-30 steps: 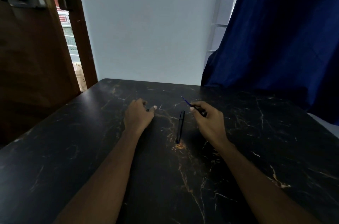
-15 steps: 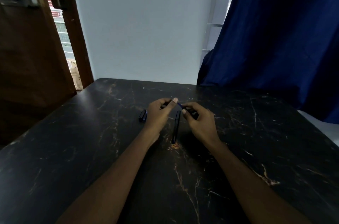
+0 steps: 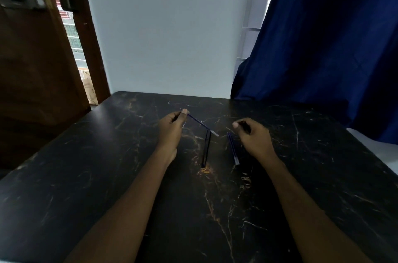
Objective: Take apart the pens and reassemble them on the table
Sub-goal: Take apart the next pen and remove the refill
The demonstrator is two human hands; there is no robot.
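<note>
L hand (image 3: pixel 172 131): thumb + index pinched on one end of a thin blue refill (image 3: pixel 199 123). The rest sticks out right of the fingertips, pale tip over the black pen barrel (image 3: pixel 206 148) lying on the marble table (image 3: pixel 107 176). R hand (image 3: pixel 253 139): fingers curled round a small dark pen piece (image 3: pixel 245 126), can't tell which part tbh. Loose refills (image 3: pixel 233 148) lie on the table just below-left of the R fingers.

Refill (image 3: pixel 197 121) end hidden between left hand (image 3: pixel 172 131) fingers, dark pen part (image 3: pixel 246 127) mostly hidden inside right hand (image 3: pixel 255 140)
</note>
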